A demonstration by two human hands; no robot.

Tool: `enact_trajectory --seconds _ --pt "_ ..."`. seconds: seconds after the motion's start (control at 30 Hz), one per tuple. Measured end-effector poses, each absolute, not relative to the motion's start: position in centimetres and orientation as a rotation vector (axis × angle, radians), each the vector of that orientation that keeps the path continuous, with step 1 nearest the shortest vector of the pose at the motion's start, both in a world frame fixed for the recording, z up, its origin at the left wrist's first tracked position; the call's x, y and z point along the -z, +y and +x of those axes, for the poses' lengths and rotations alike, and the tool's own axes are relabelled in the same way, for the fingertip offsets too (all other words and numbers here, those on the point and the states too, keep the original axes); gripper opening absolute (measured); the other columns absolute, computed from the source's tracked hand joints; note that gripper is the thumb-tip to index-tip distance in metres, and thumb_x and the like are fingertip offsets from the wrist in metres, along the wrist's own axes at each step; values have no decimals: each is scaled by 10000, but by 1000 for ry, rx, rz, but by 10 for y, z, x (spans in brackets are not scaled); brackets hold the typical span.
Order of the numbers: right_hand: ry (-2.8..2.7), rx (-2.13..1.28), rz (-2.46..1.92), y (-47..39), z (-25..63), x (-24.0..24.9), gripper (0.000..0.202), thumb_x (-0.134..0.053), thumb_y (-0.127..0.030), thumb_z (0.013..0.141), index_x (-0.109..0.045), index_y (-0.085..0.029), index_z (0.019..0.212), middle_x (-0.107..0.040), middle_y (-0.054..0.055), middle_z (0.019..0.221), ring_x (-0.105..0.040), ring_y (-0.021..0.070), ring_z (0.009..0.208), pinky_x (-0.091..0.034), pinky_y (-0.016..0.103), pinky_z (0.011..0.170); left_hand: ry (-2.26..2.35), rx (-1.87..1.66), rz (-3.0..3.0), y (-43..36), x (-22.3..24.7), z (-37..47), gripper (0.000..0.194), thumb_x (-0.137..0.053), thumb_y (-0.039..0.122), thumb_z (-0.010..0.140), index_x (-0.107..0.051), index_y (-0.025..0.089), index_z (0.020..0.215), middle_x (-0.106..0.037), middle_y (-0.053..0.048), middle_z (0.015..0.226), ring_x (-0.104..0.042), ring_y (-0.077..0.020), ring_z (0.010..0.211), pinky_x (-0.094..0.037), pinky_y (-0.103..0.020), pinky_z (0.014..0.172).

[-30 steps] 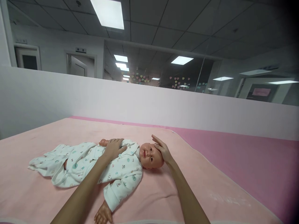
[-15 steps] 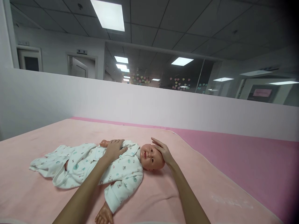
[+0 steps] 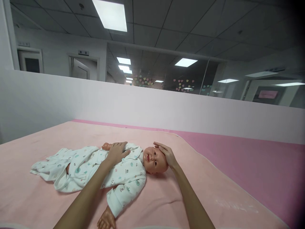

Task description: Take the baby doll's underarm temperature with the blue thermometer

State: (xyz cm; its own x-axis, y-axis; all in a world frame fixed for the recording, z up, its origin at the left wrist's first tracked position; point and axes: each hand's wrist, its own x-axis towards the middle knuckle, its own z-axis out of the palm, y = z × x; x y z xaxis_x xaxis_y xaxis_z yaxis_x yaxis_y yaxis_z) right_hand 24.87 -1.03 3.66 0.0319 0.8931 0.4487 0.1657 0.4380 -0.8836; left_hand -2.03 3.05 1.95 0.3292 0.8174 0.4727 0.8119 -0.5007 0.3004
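A baby doll [image 3: 128, 170] in white printed clothes lies on its back, head to the right and legs to the left. My left hand [image 3: 117, 153] rests flat on the doll's chest with its fingers stretched out, near the doll's far arm. Against the crown and far side of the doll's head [image 3: 153, 161] lies my right hand [image 3: 168, 155], its fingers extended and slightly curved. The underside of my right palm is hidden. The doll's near arm reaches toward me, with its bare hand [image 3: 106, 219] on the blanket.
Beneath the doll spreads a peach blanket [image 3: 202, 190] over a pink surface [image 3: 250, 162]. A low white wall [image 3: 152, 106] runs along the far side. Glass panels with heart stickers [image 3: 179, 85] and a doorway [image 3: 84, 68] stand beyond it.
The fingers of my right hand have lowered slightly onto the doll's head. My left hand and the doll's body look the same.
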Motion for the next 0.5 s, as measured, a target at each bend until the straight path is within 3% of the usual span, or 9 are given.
enact_trajectory --seconds 0.1,0.23,0.37,0.5 --pt "-1415 -722 -991 -11 248 -38 436 -630 -465 655 -639 -237 1027 -597 60 1144 -560 230 1006 -399 401 924 1539 -923 2437 29 -22 -22 654 -444 573 752 -360 233 1305 -561 -82 1170 -428 -310 1126 -277 -431 944" --pt "-1465 -690 -1027 -12 248 -38 361 -611 -474 667 -686 -193 880 -655 79 1001 -571 239 965 -416 390 895 1423 -848 2322 25 -31 -27 707 -449 645 712 -279 358 1335 -507 -36 1253 -378 -309 1186 -287 -451 948" --pt "-1533 -657 -1039 -11 249 -36 341 -576 -484 694 -692 -173 770 -670 80 928 -574 242 941 -425 373 872 1259 -763 2415 21 -34 -31 654 -569 631 627 -448 402 1227 -375 5 1370 -274 -316 1260 -199 -478 1016" --pt "-1420 -485 -1082 -7 250 -31 338 -529 -483 719 -673 -180 760 -675 73 871 -584 231 882 -438 363 830 1189 -727 2406 24 -30 -31 469 -603 612 597 -659 334 970 -319 31 1405 -196 -326 1293 -119 -489 1056"
